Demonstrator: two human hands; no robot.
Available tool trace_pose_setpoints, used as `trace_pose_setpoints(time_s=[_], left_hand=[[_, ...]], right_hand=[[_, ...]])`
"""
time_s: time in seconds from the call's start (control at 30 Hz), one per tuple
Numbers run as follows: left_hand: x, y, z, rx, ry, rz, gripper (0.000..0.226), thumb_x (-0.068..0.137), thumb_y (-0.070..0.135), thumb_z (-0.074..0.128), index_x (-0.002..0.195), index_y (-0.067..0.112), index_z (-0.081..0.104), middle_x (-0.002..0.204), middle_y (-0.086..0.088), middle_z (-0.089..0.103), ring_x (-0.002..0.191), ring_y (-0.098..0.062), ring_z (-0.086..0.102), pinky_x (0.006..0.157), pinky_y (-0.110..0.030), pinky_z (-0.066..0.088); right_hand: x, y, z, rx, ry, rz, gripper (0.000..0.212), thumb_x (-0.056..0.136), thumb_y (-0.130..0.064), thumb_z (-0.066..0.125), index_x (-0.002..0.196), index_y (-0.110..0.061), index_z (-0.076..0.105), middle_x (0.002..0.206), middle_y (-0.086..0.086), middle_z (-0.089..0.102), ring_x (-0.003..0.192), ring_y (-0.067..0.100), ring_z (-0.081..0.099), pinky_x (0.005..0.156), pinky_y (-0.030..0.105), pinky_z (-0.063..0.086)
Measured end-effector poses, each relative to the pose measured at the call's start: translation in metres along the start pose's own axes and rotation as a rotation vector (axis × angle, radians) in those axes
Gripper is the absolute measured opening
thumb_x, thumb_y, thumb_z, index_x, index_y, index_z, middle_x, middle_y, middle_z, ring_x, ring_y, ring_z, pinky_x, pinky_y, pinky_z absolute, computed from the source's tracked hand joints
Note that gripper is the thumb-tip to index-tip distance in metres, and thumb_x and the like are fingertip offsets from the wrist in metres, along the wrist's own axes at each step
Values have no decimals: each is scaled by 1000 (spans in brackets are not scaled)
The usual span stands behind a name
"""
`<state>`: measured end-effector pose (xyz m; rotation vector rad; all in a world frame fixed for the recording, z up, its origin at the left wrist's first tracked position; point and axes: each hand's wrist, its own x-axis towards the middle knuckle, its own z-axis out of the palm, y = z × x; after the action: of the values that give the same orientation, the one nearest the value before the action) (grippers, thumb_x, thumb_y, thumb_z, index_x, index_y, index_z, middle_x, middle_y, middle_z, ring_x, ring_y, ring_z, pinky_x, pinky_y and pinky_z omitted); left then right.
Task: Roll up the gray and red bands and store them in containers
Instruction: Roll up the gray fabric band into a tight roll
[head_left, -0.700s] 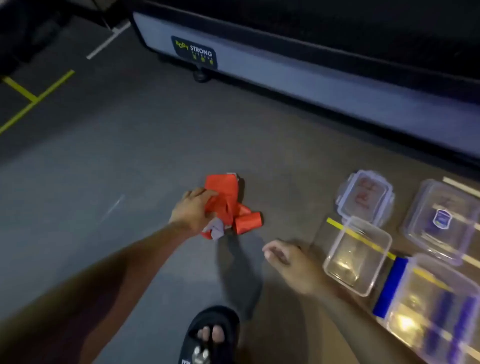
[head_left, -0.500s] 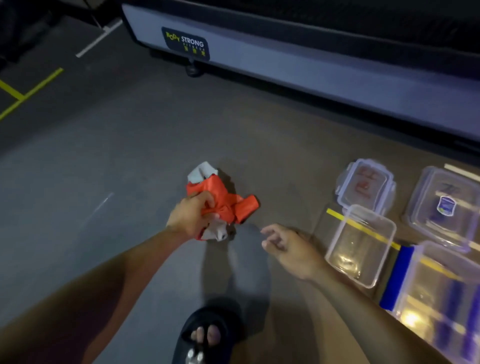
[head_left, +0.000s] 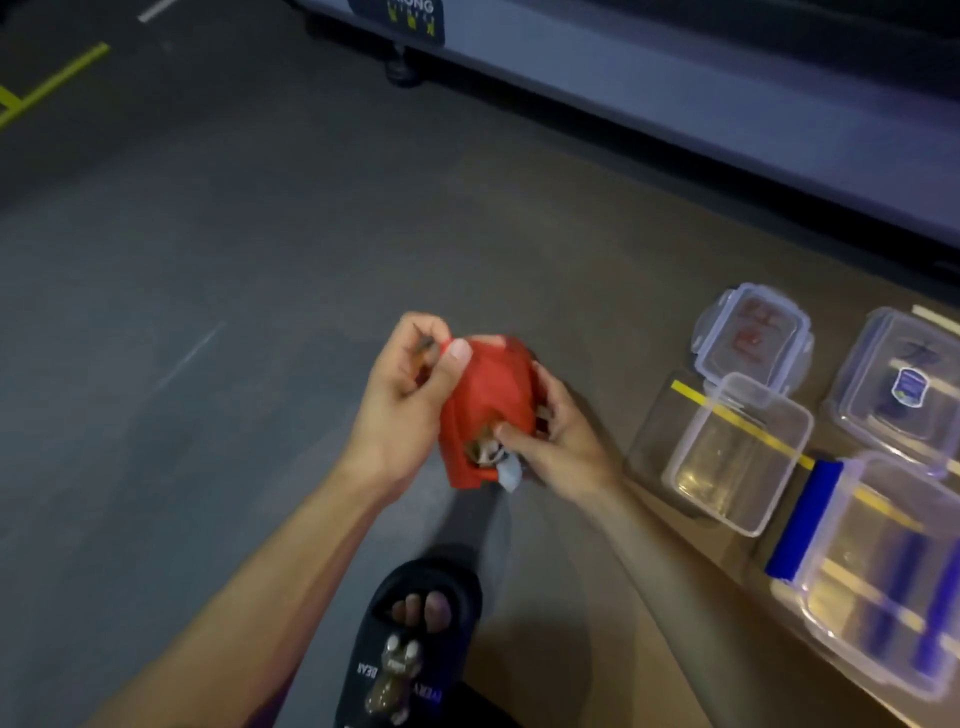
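Note:
The red band (head_left: 491, 400) is bunched up and held above the floor between both hands. My left hand (head_left: 402, 395) pinches its upper left edge with thumb and fingers. My right hand (head_left: 558, 431) grips its right side, the thumb pressing into the lower front. A small grey-white piece, the gray band (head_left: 508, 474), pokes out at the bundle's bottom; most of it is hidden. An open clear container (head_left: 737, 452) stands on the floor to the right, its lid (head_left: 753, 338) lying just behind it.
Two more clear containers (head_left: 906, 387) (head_left: 883, 571) stand at the right, by a blue strip (head_left: 805, 519). My foot in a black slipper (head_left: 410, 639) is below the hands. A grey equipment base (head_left: 675, 98) runs along the back. Grey floor (head_left: 182, 312) stretches left.
My left hand lifted the bands off the floor and nearer to me. My right hand moved in from the right and took hold of the bundle's right side.

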<state>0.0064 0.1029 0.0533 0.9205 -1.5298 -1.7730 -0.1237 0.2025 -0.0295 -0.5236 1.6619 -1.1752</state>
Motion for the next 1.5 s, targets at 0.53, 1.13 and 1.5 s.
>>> trace_pose_setpoints(time_s=[0.53,1.13,1.5], left_hand=[[-3,-4,-51,554,82,-8,18,90,37,73,80,24,67,64,19,60,60,7,51,60,-19,42],[14,-37,-56,1292,-93,-185,101,73,55,79,154,49,17,130,-5,39,113,-34,51,98,-45,48],[9,-81,-121,619,746,-164,33,92,37,33,84,10,50,95,-29,58,85,-32,56,86,-54,46]], right_hand=[[26,-69,4,-362,227,-454,45,76,-16,81,119,-27,71,113,-9,73,105,8,69,98,29,53],[10,18,-7,-732,-34,-7,27,81,-29,61,61,-13,55,60,-1,60,65,11,62,61,27,41],[21,-35,-50,198,528,88,25,91,-38,66,76,-21,57,52,-11,55,51,10,50,53,31,40]])
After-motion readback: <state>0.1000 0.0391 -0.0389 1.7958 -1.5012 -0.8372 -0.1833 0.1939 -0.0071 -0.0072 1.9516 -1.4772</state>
